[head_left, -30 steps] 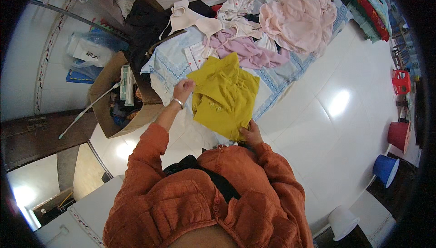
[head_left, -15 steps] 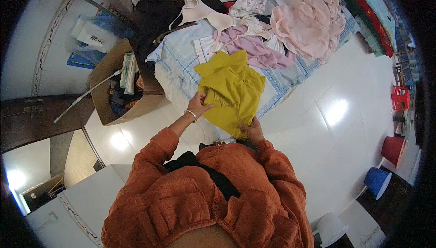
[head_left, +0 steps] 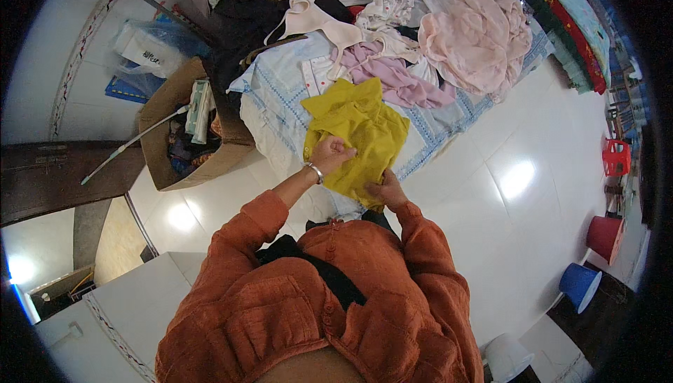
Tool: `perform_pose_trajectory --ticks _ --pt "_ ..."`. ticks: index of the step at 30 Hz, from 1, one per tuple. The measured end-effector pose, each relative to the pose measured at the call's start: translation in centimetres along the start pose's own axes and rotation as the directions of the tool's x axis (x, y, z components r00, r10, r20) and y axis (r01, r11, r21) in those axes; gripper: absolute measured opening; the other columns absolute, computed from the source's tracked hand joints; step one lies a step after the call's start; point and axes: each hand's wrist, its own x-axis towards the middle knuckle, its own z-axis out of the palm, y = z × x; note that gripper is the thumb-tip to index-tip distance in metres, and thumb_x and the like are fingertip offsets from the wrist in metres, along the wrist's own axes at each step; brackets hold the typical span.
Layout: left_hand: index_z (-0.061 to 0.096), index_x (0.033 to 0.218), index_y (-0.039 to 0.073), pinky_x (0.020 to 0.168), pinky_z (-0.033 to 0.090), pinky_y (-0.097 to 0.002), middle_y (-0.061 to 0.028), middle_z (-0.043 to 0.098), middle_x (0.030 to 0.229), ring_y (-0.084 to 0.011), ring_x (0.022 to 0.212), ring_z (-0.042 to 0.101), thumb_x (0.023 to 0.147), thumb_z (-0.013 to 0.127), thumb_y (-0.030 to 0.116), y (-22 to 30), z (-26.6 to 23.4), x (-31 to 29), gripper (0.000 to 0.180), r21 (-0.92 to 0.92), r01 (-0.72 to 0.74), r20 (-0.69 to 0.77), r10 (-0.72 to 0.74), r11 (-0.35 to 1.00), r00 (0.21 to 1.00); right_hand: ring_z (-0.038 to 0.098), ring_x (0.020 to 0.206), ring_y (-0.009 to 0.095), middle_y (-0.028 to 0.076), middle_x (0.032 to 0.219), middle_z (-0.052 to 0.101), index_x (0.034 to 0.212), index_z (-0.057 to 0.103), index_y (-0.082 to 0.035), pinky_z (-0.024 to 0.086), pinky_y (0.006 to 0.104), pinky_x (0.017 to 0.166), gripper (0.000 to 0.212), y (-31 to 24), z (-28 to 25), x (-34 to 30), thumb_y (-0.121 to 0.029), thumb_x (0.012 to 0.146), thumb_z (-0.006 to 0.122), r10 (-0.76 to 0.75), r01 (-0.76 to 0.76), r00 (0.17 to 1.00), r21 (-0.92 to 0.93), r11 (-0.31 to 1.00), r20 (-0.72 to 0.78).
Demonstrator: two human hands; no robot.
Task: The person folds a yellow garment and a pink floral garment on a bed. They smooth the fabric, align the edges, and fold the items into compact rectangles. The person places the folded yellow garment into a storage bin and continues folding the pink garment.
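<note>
A mustard-yellow buttoned shirt point(head_left: 375, 127), partly folded, lies at the near edge of a bed or low table covered with a blue-and-white patterned cloth point(head_left: 277, 81). My left hand point(head_left: 332, 153), a bangle at its wrist, rests over the shirt's left middle. Its fingers are curled and look closed on the fabric. At the lower right edge of the shirt, my right hand point(head_left: 388, 190) grips the cloth between thumb and fingers. Just beyond the shirt lie a mauve garment point(head_left: 399, 81) and a beige bra point(head_left: 319, 18).
A pale pink heap of cloth point(head_left: 480, 36) lies at the far right, dark clothes point(head_left: 242, 22) at the far left. An open cardboard box point(head_left: 158, 162) with a thin pole point(head_left: 133, 143) across it stands on the left. Along the right are a red stool point(head_left: 615, 157) and a blue bucket point(head_left: 580, 286).
My left hand has moved right and inward from the shirt's left edge onto its middle. The shirt's buttons now show at its left edge. My right hand has shifted slightly up and left.
</note>
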Motion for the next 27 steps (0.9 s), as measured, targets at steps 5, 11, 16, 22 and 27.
perform_pose_trajectory --ticks 5,11,16,22,27 --pt "0.038 0.123 0.002 0.075 0.047 -0.0316 -0.0132 0.054 0.106 -0.0221 0.091 0.055 0.063 0.075 0.045 3.5 2.1 0.1 0.082 0.114 0.144 0.08 -0.154 0.983 0.985 0.053 0.101 0.031 0.019 0.113 0.053 0.13 0.031 -0.005 0.044 0.0375 0.082 0.063 -3.7 2.7 -0.1 0.003 0.071 0.051 0.067 0.067 0.987 -0.753 0.655 0.146" --pt "0.056 0.105 0.002 0.076 0.046 -0.0354 -0.0098 0.062 0.096 -0.0242 0.087 0.059 0.063 0.072 0.024 -0.2 1.7 2.7 0.05 0.287 0.134 -0.096 -0.111 0.948 0.989 0.057 0.089 0.036 0.019 0.113 0.055 0.129 0.039 -0.009 0.045 0.0398 0.076 0.06 -5.6 4.8 -0.3 0.001 0.072 0.053 0.019 0.231 0.952 -0.759 0.609 0.305" --pt "0.06 0.095 -0.001 0.067 0.049 -0.0324 -0.0091 0.063 0.09 -0.02 0.076 0.062 0.069 0.067 0.012 3.0 -0.1 -0.8 0.03 -0.233 0.185 -0.107 -0.214 0.955 0.971 0.06 0.077 0.022 0.013 0.089 0.063 0.105 0.057 -0.001 0.047 0.033 0.068 0.035 -2.6 -1.0 2.1 -0.015 0.075 0.066 -0.212 0.024 0.941 -0.573 0.819 -0.263" --pt "0.056 0.1 -0.005 0.064 0.053 -0.0348 -0.0113 0.062 0.093 -0.0227 0.076 0.063 0.076 0.065 0.008 2.1 -1.6 -2.9 0.029 -0.612 0.18 -0.062 -0.274 0.77 0.96 0.059 0.056 0.021 0.015 0.069 0.062 0.082 0.06 0.011 0.048 0.0301 0.053 0.042 1.7 -8.2 7.0 -0.026 0.068 0.074 0.104 -0.434 0.834 -0.527 0.731 -0.542" --pt "0.055 0.104 -0.005 0.07 0.053 -0.036 -0.013 0.062 0.097 -0.0239 0.082 0.062 0.076 0.064 0.008 2.7 -2.8 -4.4 0.032 -0.715 0.174 -0.053 -0.3 0.677 0.952 0.057 0.049 0.021 0.014 0.064 0.06 0.071 0.06 0.008 0.047 0.0308 0.048 0.044 -1.9 -4.7 7.5 -0.029 0.059 0.08 0.129 -0.379 0.791 -0.314 0.871 -0.598"
